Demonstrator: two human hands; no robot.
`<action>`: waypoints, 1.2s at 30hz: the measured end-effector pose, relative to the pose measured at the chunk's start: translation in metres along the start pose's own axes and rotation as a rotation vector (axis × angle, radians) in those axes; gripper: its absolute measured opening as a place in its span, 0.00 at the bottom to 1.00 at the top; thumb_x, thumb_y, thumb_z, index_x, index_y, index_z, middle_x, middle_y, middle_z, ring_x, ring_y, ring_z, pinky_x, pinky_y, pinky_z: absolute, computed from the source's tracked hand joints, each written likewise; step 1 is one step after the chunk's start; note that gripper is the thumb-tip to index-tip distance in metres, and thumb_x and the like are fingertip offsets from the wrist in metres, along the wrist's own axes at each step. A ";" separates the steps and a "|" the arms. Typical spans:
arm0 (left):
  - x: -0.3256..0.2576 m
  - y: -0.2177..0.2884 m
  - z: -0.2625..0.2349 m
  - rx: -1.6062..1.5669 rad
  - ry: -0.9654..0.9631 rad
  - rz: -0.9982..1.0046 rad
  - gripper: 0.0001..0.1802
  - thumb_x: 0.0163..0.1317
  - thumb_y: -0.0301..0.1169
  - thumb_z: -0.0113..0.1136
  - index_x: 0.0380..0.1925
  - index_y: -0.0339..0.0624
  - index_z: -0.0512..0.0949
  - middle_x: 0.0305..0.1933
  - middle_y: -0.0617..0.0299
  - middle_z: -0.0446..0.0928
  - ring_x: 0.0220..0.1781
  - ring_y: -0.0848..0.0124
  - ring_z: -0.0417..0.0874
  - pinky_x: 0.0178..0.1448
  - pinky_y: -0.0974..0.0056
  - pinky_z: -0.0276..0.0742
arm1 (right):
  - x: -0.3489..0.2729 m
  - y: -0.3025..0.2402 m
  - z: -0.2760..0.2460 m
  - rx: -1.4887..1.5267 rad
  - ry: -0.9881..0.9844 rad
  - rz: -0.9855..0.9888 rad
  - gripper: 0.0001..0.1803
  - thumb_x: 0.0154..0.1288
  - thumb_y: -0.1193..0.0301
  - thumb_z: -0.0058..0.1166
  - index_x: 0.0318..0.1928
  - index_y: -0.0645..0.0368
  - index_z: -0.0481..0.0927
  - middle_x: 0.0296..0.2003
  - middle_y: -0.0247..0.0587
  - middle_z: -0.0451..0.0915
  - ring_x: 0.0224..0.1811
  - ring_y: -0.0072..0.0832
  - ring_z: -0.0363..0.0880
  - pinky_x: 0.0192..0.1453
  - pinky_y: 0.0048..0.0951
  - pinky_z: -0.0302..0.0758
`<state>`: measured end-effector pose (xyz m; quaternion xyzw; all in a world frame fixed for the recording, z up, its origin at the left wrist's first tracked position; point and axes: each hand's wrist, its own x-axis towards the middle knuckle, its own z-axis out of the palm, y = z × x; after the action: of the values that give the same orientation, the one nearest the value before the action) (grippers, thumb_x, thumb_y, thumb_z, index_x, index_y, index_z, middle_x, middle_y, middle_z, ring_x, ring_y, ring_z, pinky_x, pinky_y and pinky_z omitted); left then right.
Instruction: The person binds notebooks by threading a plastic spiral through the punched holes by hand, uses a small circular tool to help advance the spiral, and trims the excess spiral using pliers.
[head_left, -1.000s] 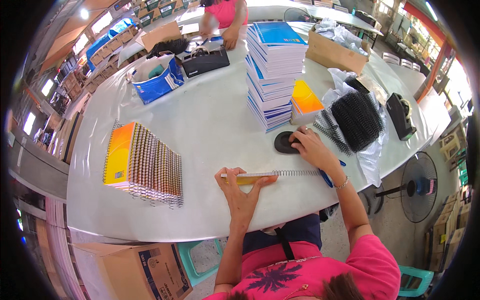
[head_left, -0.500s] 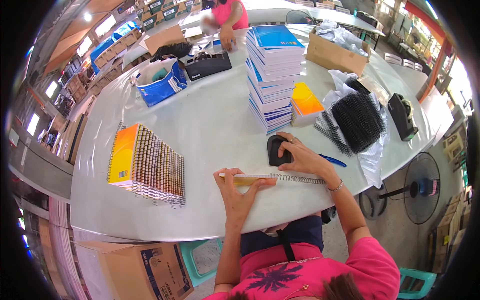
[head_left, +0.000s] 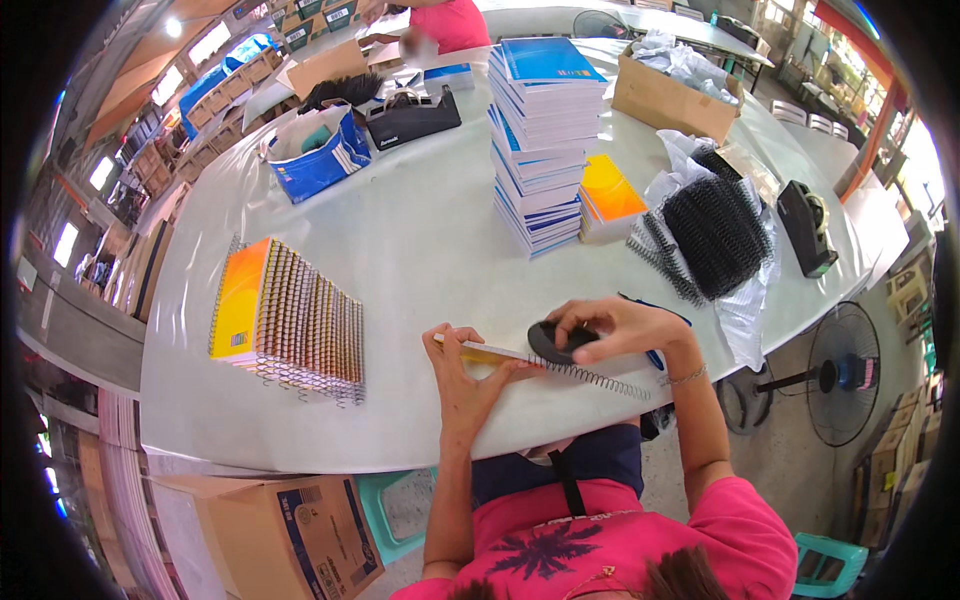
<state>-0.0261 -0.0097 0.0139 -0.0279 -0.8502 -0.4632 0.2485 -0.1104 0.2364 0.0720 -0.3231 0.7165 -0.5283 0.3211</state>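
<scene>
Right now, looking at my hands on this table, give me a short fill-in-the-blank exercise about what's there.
1. The right hand presses a round ____ tool onto the spiral binding.
2. The left hand holds down a notebook with a ____ cover.
3. The tall stack of books has ____ covers.
4. Bound notebooks lie to the ____ of the hands.

Missing words: black; yellow; blue; left

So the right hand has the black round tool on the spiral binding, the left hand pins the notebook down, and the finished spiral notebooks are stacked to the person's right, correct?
Not quite. The head view shows the finished spiral notebooks lying to the person's left, not right. The rest holds: the right hand presses the black round tool onto the spiral binding, and the left hand pins the notebook down.
</scene>
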 end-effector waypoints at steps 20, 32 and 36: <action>-0.004 -0.003 0.006 -0.249 0.008 -0.188 0.50 0.38 0.34 0.85 0.57 0.38 0.60 0.52 0.56 0.61 0.56 0.62 0.66 0.63 0.59 0.66 | -0.007 0.021 0.008 0.141 0.255 -0.006 0.31 0.55 0.57 0.74 0.57 0.57 0.81 0.68 0.54 0.66 0.68 0.43 0.68 0.73 0.36 0.62; -0.005 -0.011 0.008 -0.343 0.009 -0.197 0.57 0.36 0.31 0.87 0.63 0.43 0.54 0.54 0.58 0.60 0.55 0.65 0.65 0.66 0.61 0.64 | -0.006 -0.004 0.011 0.116 0.082 -0.033 0.27 0.60 0.60 0.71 0.54 0.63 0.82 0.49 0.39 0.78 0.53 0.25 0.74 0.59 0.28 0.71; -0.008 -0.015 0.007 -0.393 -0.026 -0.211 0.58 0.36 0.31 0.87 0.63 0.43 0.54 0.55 0.57 0.61 0.56 0.64 0.65 0.66 0.59 0.64 | -0.006 -0.020 0.016 0.002 0.045 -0.037 0.26 0.58 0.61 0.73 0.52 0.64 0.83 0.57 0.44 0.74 0.56 0.28 0.73 0.61 0.29 0.70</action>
<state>-0.0259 -0.0110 -0.0052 0.0072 -0.7449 -0.6431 0.1775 -0.0916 0.2279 0.0887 -0.3238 0.7169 -0.5421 0.2957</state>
